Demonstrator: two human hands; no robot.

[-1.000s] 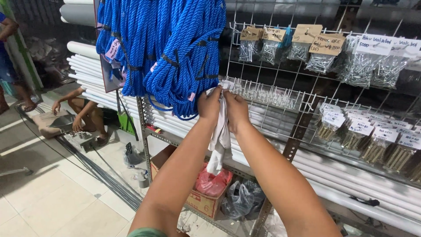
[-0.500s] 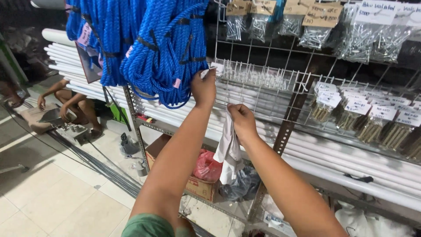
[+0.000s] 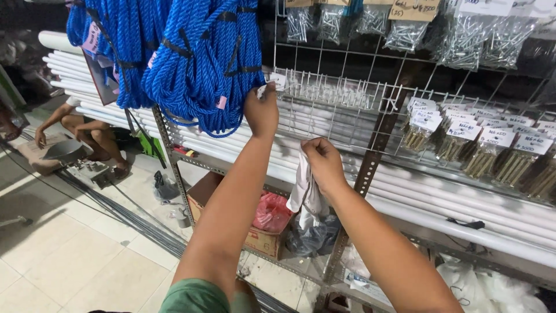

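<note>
**A:** What is the left hand [image 3: 262, 109] doing?

**B:** It is reaching up to the far wire rack [image 3: 341, 95]. Its fingers are pinched shut on a small white tag [image 3: 272, 87] at the rack's left end, just right of the blue rope [image 3: 202, 64].

**A:** And the right hand [image 3: 323, 163]?

**B:** It is lower and nearer, a bit to the right. Its fingers are closed around the top of a white cloth [image 3: 306, 191]. The cloth hangs straight down from the hand.

**A:** What is behind the cloth?

**B:** Long white pipes [image 3: 440, 203] lie on the shelf. Below them sits a cardboard box [image 3: 231, 214] with a pink bag [image 3: 272, 211] in it.

**A:** Anything up high?

**B:** Clear bags of screws [image 3: 469, 40] hang at the top right. Bags of gold screws [image 3: 486, 156] hang lower, on the right.

**A:** Is someone else there?

**B:** Yes, a person [image 3: 87, 133] sits on the floor, far left.
</note>
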